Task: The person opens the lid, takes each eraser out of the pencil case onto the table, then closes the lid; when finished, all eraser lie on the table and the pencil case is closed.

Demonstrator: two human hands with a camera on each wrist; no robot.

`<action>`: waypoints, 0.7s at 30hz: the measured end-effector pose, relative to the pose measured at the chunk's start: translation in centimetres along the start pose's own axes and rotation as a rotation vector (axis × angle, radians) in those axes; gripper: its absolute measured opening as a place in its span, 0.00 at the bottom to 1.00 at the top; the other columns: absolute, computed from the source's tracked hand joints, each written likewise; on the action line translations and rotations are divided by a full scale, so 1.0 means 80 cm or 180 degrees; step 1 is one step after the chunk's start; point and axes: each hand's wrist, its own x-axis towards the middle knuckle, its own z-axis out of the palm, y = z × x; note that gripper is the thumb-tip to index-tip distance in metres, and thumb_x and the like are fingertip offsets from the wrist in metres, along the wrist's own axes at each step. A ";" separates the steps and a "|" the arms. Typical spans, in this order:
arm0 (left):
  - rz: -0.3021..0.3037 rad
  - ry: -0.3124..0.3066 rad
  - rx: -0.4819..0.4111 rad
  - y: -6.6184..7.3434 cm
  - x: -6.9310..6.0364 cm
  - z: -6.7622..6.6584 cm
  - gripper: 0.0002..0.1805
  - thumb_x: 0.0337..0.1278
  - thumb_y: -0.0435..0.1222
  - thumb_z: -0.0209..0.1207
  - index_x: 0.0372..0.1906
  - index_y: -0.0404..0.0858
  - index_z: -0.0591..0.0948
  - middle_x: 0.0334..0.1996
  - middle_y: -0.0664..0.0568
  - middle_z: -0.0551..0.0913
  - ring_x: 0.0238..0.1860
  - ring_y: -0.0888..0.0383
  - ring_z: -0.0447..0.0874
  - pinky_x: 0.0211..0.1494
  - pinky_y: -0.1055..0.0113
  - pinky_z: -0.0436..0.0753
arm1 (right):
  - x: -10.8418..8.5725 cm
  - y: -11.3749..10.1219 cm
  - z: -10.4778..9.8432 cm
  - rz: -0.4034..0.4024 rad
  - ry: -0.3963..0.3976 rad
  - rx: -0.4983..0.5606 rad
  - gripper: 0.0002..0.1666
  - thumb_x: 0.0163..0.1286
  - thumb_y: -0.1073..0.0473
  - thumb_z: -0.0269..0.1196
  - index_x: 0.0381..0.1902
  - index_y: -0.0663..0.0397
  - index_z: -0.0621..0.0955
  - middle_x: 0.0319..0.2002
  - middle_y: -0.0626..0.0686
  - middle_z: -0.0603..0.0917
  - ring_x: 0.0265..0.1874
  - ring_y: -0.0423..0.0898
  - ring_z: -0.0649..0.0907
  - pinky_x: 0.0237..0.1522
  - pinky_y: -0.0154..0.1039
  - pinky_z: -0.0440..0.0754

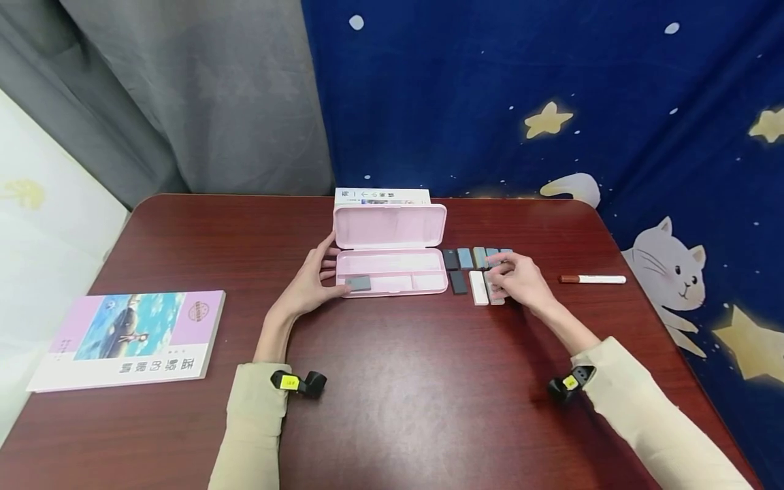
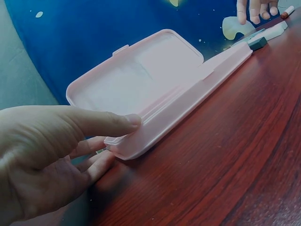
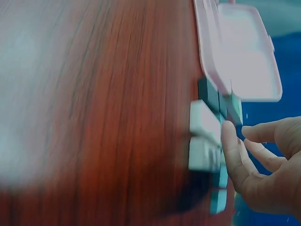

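Note:
A pink pencil case [image 1: 392,261] lies with its lid raised, and a grey rectangular block [image 1: 359,283] sits in its front left compartment. My left hand [image 1: 311,282] grips the case's left end; in the left wrist view the thumb [image 2: 124,120] is on the rim and the fingers are at the outer side. Right of the case, small eraser-like blocks stand in two rows: dark grey [image 1: 457,282], blue [image 1: 465,258], white [image 1: 478,288] and others. Above the right end of these rows is my right hand [image 1: 520,280], its fingers apart with nothing visible between them.
Behind the lid lies a white book or box [image 1: 382,197]. A purple and white book [image 1: 131,340] is at the table's left. A white marker with a brown cap [image 1: 593,279] lies to the right. A blue curtain [image 1: 465,102] hangs beyond the far table edge.

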 end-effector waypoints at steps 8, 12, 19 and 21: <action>0.0005 0.0007 -0.0100 -0.003 0.001 0.000 0.57 0.44 0.19 0.68 0.76 0.35 0.45 0.63 0.28 0.57 0.62 0.34 0.63 0.65 0.45 0.67 | 0.013 -0.033 0.043 -0.0242 -0.0232 -0.0002 0.18 0.66 0.74 0.57 0.54 0.72 0.75 0.37 0.71 0.79 0.25 0.53 0.84 0.30 0.48 0.86; 0.0039 0.0021 -0.0108 -0.002 0.000 0.000 0.58 0.43 0.19 0.68 0.76 0.35 0.45 0.62 0.28 0.57 0.61 0.33 0.63 0.65 0.45 0.67 | 0.019 -0.050 0.068 -0.0338 -0.0352 0.0042 0.18 0.65 0.75 0.57 0.53 0.72 0.76 0.37 0.71 0.79 0.26 0.57 0.85 0.32 0.51 0.85; 0.0139 0.0018 -0.0113 -0.001 0.001 0.001 0.56 0.44 0.18 0.67 0.76 0.31 0.44 0.62 0.26 0.56 0.59 0.31 0.63 0.64 0.43 0.67 | 0.032 -0.077 0.112 -0.0516 -0.0354 -0.0255 0.18 0.62 0.74 0.57 0.51 0.65 0.81 0.31 0.60 0.82 0.28 0.57 0.86 0.30 0.43 0.86; 0.0140 0.0026 -0.0090 0.000 0.000 0.001 0.56 0.43 0.18 0.67 0.75 0.31 0.44 0.62 0.27 0.56 0.59 0.32 0.63 0.64 0.43 0.67 | 0.036 -0.084 0.124 -0.0567 -0.0429 -0.0320 0.18 0.62 0.73 0.58 0.51 0.64 0.81 0.30 0.58 0.82 0.29 0.55 0.86 0.30 0.40 0.85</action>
